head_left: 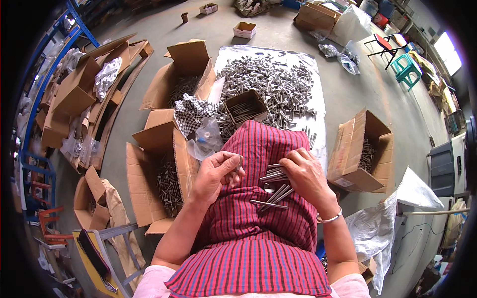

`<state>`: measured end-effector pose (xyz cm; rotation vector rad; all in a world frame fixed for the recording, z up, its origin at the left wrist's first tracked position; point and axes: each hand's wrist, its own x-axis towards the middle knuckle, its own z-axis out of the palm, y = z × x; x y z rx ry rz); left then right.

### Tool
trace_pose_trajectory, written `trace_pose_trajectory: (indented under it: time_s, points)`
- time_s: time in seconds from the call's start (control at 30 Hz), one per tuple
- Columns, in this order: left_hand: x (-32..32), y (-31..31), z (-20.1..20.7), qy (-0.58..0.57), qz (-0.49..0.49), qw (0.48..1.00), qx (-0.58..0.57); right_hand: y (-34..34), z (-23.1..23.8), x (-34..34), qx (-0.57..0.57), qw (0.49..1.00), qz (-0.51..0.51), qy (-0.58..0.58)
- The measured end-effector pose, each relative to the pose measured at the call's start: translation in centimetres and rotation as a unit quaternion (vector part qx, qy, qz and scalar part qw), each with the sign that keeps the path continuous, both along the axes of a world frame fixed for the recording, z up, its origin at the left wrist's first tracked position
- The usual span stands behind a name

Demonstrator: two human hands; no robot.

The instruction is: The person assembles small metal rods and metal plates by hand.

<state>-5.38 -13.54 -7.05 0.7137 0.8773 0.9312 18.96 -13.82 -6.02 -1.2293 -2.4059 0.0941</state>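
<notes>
My left hand (217, 175) is closed in a pinch above my lap; a sliver of something grey shows at its fingertips, too small to name. Across the lap, my right hand (307, 175) curls its fingers over a few slim metal rods (272, 175), whose ends stick out toward the left. More loose metal pins (276, 197) lie on the red striped apron (248, 268) just below that hand. Beyond my knees, a big heap of short metal pins (271, 82) is spread on a white sheet (318, 134). A small open box (244, 107) holding thin rods stands at the heap's near edge.
On the left, two open cartons (151, 179) (186, 57) hold metal pins, with a checkered cloth (194, 114) beside them. Another carton (355, 159) of pins stands right. A pallet (117, 94) with cardboard lies far left; a green stool (406, 69) stands far right.
</notes>
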Motion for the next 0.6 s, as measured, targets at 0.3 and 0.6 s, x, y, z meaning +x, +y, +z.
trace_pose_trajectory:
  time_s: [0.3, 0.6]
  points:
    - [-0.2, 0.2, -0.6, -0.016, 0.002, 1.0, -0.015, -4.9, 0.4, -1.5, -0.069, 0.993, 0.039, -0.091]
    - [0.1, -0.1, 0.5, -0.047, 0.005, 0.998, -0.034, -6.4, 0.1, -1.6, -0.151, 0.979, 0.075, -0.111]
